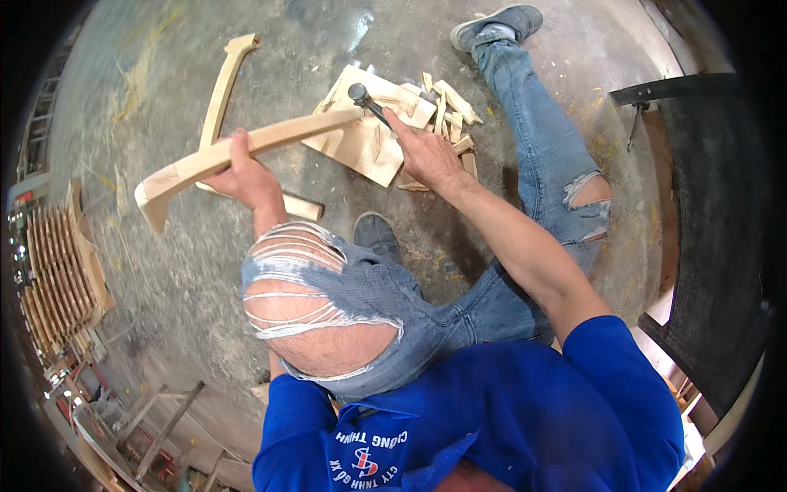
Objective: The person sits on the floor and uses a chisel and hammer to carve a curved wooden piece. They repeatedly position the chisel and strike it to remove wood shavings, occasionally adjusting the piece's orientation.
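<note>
The curved wooden piece slants from lower left to upper right beyond the left knee; the left hand wraps its left half, while the right hand, closed round a hammer-like tool, is nearer its right end, the tool's head just beside that end

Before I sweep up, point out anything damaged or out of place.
The jeans are torn at both knees, with loose threads across the left one. Wood scraps lie jumbled on the floor near the right hand, looking untidy.
</note>
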A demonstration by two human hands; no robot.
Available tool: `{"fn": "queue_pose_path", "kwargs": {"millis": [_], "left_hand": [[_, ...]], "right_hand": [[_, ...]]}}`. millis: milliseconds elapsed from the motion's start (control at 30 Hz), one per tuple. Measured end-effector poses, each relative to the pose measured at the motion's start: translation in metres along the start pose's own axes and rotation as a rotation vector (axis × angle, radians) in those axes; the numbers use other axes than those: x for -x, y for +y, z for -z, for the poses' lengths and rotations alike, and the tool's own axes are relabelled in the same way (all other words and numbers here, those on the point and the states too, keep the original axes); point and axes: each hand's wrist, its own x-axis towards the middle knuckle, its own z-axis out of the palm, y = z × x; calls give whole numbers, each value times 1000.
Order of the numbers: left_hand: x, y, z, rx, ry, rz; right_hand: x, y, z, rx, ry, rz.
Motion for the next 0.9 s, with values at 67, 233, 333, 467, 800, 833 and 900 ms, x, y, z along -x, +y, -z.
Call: {"fn": "queue_pose_path", "kwargs": {"millis": [67,233,333,467,800,833,900], "left_hand": [[-4,-2,14,-51,-116,-4],[-5,-1,13,11,-65,-48],[-9,-7,10,39,-20,-54],[5,-10,4,0,-43,41],[-4,-5,-1,0,-8,-3],[-1,-5,3,-40,41,23],[-8,-5,-2,-79,135,47]], "right_hand": [[-4,-14,21,-82,-9,-120],[1,-36,55,-349,652,260],[5,-23,27,-338,616,284],[7,-6,-3,-103,109,-9],[-2,-25,35,-387,664,271],[5,-13,9,-331,583,255],[11,-2,-17,-256,181,22]]}}
